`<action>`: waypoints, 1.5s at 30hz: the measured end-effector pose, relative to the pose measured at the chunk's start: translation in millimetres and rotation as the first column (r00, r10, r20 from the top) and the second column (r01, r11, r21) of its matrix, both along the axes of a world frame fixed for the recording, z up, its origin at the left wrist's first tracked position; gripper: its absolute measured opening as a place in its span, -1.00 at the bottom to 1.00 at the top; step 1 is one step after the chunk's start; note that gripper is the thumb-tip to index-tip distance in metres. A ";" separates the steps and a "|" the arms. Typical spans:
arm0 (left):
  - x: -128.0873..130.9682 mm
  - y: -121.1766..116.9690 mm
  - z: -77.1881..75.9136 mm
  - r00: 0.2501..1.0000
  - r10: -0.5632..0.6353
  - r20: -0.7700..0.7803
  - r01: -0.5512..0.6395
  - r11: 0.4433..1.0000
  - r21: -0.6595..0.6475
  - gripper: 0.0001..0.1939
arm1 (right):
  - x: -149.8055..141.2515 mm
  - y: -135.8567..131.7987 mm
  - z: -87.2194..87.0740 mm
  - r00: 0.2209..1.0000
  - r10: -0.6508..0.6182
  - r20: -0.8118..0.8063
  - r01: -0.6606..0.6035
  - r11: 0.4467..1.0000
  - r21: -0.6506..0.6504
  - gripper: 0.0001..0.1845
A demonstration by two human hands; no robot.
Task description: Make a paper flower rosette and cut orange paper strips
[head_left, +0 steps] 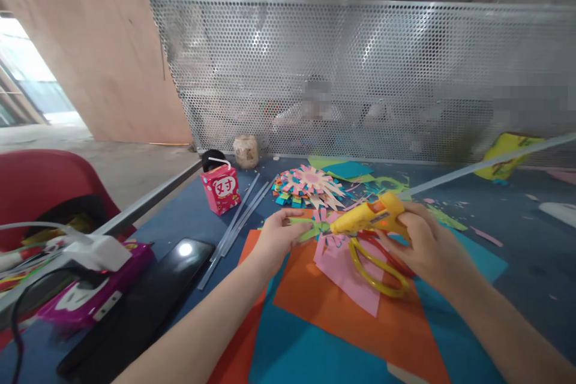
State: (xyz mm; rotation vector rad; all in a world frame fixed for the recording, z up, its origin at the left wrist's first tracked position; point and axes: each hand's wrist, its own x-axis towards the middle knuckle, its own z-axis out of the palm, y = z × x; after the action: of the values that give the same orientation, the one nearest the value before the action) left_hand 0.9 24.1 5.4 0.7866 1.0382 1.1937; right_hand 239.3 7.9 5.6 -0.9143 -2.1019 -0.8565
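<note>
My right hand is wrapped round the handle of a yellow glue gun, and a long clear glue stick juts from its back. The nozzle points left at a green paper piece, which my left hand pinches. Touching or just apart, I cannot tell. Pink cut paper lies beneath, with scissors with yellow and red handles on top of it. Under these are sheets of orange paper and blue paper.
Left of my arm are several glue sticks, a red drink carton, a black phone and a purple power strip. Layered paper flowers and scraps lie ahead, before a perforated metal screen. A jar stands near it.
</note>
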 end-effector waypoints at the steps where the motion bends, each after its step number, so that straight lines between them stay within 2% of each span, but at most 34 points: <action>1: 0.0 0.3 0.1 1.000 0.003 -0.001 -0.003 1.000 0.000 -0.82 | -0.5 -0.3 -0.5 1.000 -0.001 0.000 0.001 1.000 -0.007 -0.81; 9: -1.2 1.9 -2.7 1.000 0.007 -0.013 -0.007 1.000 0.011 -0.80 | -0.5 -1.5 -2.0 0.995 -0.054 -0.084 0.060 0.996 0.072 -0.79; 14: -1.3 -0.3 -0.4 1.000 0.004 -0.023 -0.004 1.000 0.016 -0.80 | -0.1 -0.5 -0.2 0.998 -0.060 0.030 0.057 0.994 0.097 -0.81; 19: -0.4 0.6 -1.6 1.000 0.004 -0.016 -0.004 1.000 0.023 -0.79 | 1.7 -0.9 -3.5 0.983 -0.112 -0.145 0.122 0.990 0.067 -0.77; 26: -1.9 3.9 -6.4 1.000 0.011 0.005 -0.011 0.999 0.036 -0.78 | -0.5 -4.2 -3.6 0.979 -0.093 -0.184 0.103 0.993 0.050 -0.79; 32: -3.5 3.5 -6.6 1.000 0.007 0.001 -0.007 0.999 0.039 -0.74 | -1.3 -1.7 -3.9 0.999 -0.036 -0.030 0.038 0.997 0.073 -0.79; 36: -2.7 4.0 -8.2 1.000 0.014 -0.003 -0.014 0.999 0.036 -0.75 | 0.2 -2.1 -5.1 0.982 -0.074 -0.171 0.077 0.997 0.014 -0.81; 41: -1.4 2.9 -6.0 1.000 0.025 0.002 -0.025 0.999 0.023 -0.78 | -4.3 -5.3 -4.5 0.971 -0.051 -0.233 0.051 0.999 -0.002 -0.80; 45: -2.6 2.5 -1.4 0.999 0.033 0.027 -0.033 0.999 -0.010 -0.80 | -11.0 -3.5 -1.8 0.910 -0.164 -0.382 0.120 0.983 -0.136 -0.73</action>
State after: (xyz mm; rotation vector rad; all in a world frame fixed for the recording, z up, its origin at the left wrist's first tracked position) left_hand -1.7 26.6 4.0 0.7461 1.0373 1.2237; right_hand 228.3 4.4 3.8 -1.2014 -1.7615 -0.5728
